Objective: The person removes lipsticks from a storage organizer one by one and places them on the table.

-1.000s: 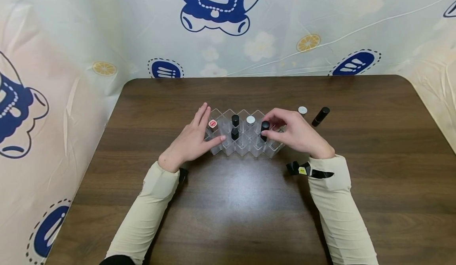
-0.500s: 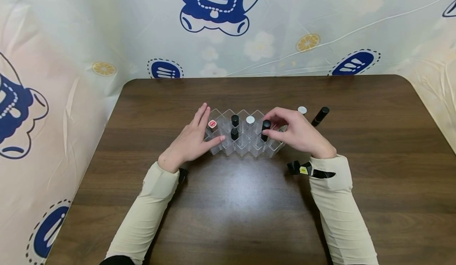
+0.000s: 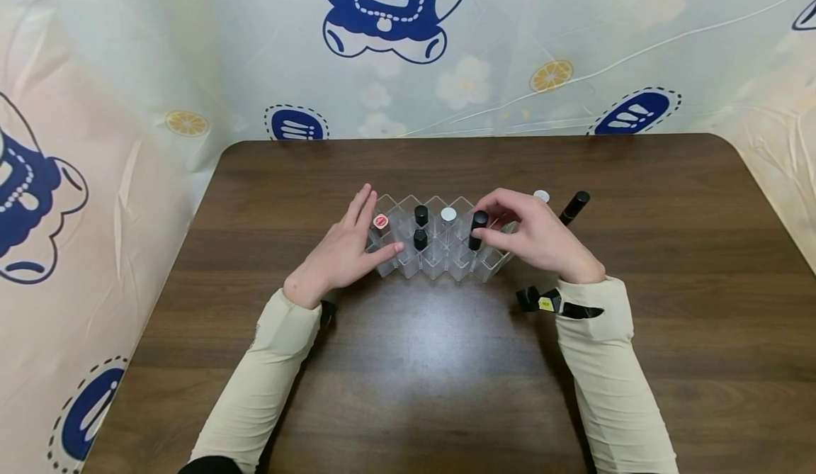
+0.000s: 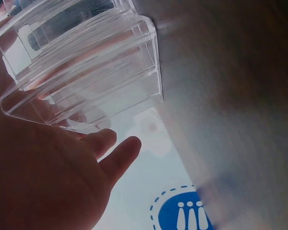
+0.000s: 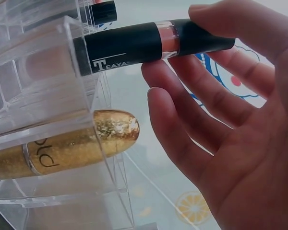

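My right hand (image 3: 538,237) pinches a black lipstick tube (image 5: 125,48) between thumb and fingers. The tube, lettered TEAYA, has a clear band showing pink. It stands slightly tilted over the right part of a clear zigzag organizer (image 3: 435,267); in the right wrist view its lower end is at a compartment's mouth. A gold tube (image 5: 81,143) sits in a neighbouring compartment. My left hand (image 3: 338,254) lies along the organizer's left end, fingers straight and thumb over its front. Inside stand a red-topped tube (image 3: 380,222), two black-capped tubes (image 3: 421,215) and a white-capped tube (image 3: 448,215).
Right of the organizer, another black tube (image 3: 574,207) is on the brown wooden table (image 3: 408,375). A white-topped item (image 3: 541,195) is beside it, partly hidden by my right hand. A patterned curtain (image 3: 255,49) hangs behind the table's far edge.
My right hand has shifted slightly right and away from me, and the black lipstick tube's top has moved with it, increasing its tilt. My left hand has stayed still.
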A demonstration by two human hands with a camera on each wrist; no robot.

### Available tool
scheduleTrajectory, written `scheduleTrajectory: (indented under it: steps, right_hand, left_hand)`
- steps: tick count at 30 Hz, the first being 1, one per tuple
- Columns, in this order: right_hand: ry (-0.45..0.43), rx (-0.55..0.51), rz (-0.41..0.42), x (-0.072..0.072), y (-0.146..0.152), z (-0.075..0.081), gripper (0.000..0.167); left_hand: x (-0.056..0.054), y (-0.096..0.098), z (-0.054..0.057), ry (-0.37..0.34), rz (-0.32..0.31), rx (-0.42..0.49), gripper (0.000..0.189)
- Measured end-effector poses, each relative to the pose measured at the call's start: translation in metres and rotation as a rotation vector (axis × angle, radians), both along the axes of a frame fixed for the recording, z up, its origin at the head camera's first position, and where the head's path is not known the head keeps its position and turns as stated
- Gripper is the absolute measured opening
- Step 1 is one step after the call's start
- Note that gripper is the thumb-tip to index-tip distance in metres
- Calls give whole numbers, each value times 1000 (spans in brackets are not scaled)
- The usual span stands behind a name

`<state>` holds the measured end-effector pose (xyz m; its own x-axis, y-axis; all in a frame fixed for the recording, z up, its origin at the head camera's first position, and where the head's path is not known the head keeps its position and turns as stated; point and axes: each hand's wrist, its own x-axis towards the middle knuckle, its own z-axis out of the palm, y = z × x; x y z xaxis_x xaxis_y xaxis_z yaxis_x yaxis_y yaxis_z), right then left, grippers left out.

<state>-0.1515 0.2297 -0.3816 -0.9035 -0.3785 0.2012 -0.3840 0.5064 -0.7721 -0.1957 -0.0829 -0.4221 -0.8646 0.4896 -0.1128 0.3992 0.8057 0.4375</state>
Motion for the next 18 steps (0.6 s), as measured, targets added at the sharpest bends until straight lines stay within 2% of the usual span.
scheduleTrajectory:
  steps: [12,18]
  right_hand:
    - [77,-40,-7,-1,2,0,23]
    - [78,-44,-19,0,3,1,23]
  left_hand:
    - [0,0,0,3,2,0,102]
    - [1,-1,0,8,-2,-4,102]
